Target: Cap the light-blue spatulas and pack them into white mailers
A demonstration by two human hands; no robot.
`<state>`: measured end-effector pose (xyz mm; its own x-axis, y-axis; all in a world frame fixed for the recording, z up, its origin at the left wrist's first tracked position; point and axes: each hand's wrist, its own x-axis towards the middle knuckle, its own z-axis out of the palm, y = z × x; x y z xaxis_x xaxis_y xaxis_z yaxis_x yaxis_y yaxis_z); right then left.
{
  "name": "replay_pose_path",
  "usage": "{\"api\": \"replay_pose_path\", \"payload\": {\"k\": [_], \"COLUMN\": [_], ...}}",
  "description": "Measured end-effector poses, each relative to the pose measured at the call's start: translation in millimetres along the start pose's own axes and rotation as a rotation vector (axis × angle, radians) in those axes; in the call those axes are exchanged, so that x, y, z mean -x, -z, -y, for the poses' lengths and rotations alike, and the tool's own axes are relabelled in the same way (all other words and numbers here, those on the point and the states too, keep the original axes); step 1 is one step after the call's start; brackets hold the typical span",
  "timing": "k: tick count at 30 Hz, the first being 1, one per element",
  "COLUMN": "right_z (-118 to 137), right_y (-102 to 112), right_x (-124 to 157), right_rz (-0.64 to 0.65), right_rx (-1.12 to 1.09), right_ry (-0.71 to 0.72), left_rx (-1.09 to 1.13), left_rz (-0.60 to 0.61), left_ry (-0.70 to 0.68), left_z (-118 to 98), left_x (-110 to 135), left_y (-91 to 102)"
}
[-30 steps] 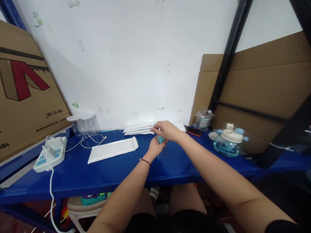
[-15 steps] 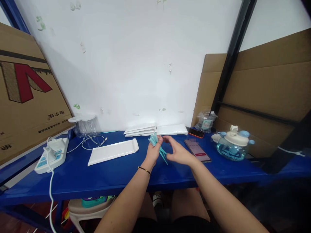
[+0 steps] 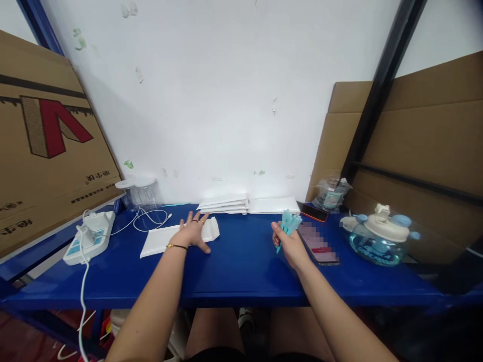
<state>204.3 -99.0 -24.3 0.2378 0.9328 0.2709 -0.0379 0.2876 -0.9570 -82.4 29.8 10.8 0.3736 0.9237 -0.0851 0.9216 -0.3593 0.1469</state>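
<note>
My left hand (image 3: 191, 232) is spread flat over a white packet (image 3: 158, 240) on the blue table, covering its middle; whether it touches the packet is hard to tell. The packet has a folded flap at its right end. Closed around a bundle of thin light-blue plastic pieces (image 3: 290, 222) is my right hand (image 3: 290, 245), held above the table near a phone. The pieces fan out at the top with wider ends, and a narrow tip pokes out below the fingers. Their exact kind cannot be made out.
White packets (image 3: 222, 205) lie stacked along the wall. A lit phone (image 3: 319, 244), a darker phone (image 3: 314, 212), a plastic cup (image 3: 332, 195) and a blue bottle (image 3: 381, 236) occupy the right. A power strip (image 3: 90, 239), cable and clear jars (image 3: 145, 193) are at left.
My hands have parted. The left has let go of the light-blue bundle and moved left over the white packet; the right now holds the bundle, farther right. The camera view has shifted slightly.
</note>
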Motion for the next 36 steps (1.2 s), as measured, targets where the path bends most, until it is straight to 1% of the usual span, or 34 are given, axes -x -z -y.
{"api": "replay_pose_path", "payload": {"k": [2,3,4,6,8,10,11,13,15,17,19,22,25,28,31,33,36], "right_z": [-3,-4,-5,-1,14,39,54,86,115,136,146,142,129,120,120,123,129], "right_y": [1,0,-1,-5,-10,-15,-19,-27,-37,-47,-55,-62,-64,-66,-69,-70,-73], "right_x": [1,2,3,4,0,-9,-16,-29,-41,-50,-54,-55,-56,-60,-65,-68,-69], "right_rz": [-0.008,0.001,0.029,0.057,0.049,0.04,-0.005,-0.051,-0.074,-0.08,-0.118,-0.155,-0.142,-0.052,0.042,0.065,0.072], "right_rx": [0.024,0.041,0.046,0.015,-0.043,-0.083,-0.106,-0.166,-0.219,-0.249,-0.201,-0.051,0.023,0.043,0.067,0.073,0.048], "right_ry": [-0.005,-0.027,-0.052,-0.065,-0.024,0.045,0.088,0.177,0.289,0.374,0.429,0.432,0.355,0.239,0.131,0.105,0.117], "left_rx": [0.001,0.027,0.06,0.116,0.165,0.244,0.305,0.433,0.533,0.564,0.58,0.635,0.706,0.756,0.784,0.792,0.8], "left_rz": [0.071,0.083,0.077,0.024,-0.071,-0.195,-0.266,-0.395,-0.528,-0.635,-0.719,-0.803,-0.819,-0.792,-0.778,-0.787,-0.783], "left_ry": [0.061,0.051,0.019,-0.065,-0.147,-0.218,-0.247,-0.314,-0.32,-0.321,-0.304,-0.279,-0.267,-0.245,-0.2,-0.179,-0.184], "left_z": [31,40,46,46,34,14,1,-29,-60,-90,-115,-140,-154,-160,-161,-160,-158], "left_x": [-3,-4,-4,-2,1,2,2,2,2,2,3,6,9,9,7,6,6], "left_y": [0.3,0.2,0.3,2.2,6.6,12.4,15.3,19.7,21.4,19.9,16.1,9.2,4.0,1.6,1.1,1.4,2.5]}}
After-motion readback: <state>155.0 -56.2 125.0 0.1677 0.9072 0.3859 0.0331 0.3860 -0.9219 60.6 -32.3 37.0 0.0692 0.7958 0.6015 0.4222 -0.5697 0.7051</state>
